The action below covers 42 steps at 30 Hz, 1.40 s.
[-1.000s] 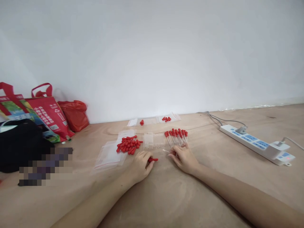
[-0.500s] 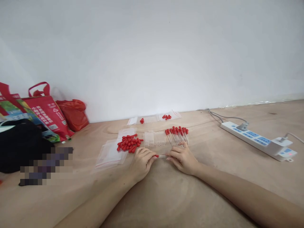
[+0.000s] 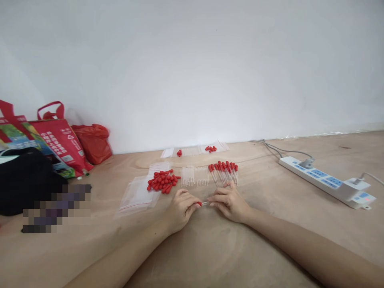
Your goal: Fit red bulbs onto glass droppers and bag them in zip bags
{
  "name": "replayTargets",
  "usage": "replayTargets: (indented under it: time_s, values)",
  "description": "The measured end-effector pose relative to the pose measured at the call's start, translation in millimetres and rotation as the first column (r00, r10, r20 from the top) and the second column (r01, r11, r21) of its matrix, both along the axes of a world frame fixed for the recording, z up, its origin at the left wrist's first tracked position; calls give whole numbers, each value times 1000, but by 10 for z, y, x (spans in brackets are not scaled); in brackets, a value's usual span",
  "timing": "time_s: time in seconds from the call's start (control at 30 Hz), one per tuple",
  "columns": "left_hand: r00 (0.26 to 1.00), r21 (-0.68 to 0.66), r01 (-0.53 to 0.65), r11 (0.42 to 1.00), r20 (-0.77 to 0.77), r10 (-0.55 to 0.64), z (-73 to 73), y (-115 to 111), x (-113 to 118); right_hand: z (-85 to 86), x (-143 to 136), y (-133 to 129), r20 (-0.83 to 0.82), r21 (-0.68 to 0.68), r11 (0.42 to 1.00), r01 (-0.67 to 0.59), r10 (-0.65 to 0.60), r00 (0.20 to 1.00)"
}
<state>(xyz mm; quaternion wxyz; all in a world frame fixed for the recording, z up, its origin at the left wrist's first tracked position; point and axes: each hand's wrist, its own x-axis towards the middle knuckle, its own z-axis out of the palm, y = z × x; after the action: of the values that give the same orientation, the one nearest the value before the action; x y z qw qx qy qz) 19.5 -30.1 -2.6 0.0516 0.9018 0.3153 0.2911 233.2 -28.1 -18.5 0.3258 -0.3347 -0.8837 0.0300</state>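
My left hand (image 3: 182,208) pinches a red rubber bulb (image 3: 199,203), whose tip shows between thumb and finger. My right hand (image 3: 227,202) grips a thin clear tube (image 3: 205,203) that reaches to the bulb's open end. Beyond my left hand lies a pile of red bulbs (image 3: 162,181) on clear zip bags (image 3: 136,195). A row of clear tubes (image 3: 195,176) lies in the middle. Just past my right hand are several tubes with red bulbs on them (image 3: 223,168), side by side.
Along the wall are more bags with small red bulbs (image 3: 211,149) and tubes. A white power strip (image 3: 324,178) with plugs and grey cables lies at right. Red bags (image 3: 64,144) and a black cloth item (image 3: 28,180) stand at left, beside a pixelated patch.
The bulb and the tube have come together, closing the gap between them. My two hands are slightly nearer each other and a little lower in the view.
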Motion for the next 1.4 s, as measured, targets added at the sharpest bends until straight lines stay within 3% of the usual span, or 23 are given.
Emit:
replayTargets:
  time_s: [0.57,1.0,1.27,1.33,1.4]
  values:
    - [999,18,32,999,-38,-32,-12,-29,24,68,-73,-91,127,93,995,36,-48,991]
    - [997,86,38,996,-67,-32,-33,-37,36,100,-183,-106,173,-43,999,17,-10,985]
    - [997,13,-70,997,-42,71,22,3,18,231,-84,-64,260,89,996,-4,-19,966]
    - [989,21,-146,989,-14,146,28,28,-12,238,-30,-40,255,85,995,43,-63,965]
    - [975,29,-222,975,19,222,22,50,-49,233,38,40,159,35,984,177,-181,971]
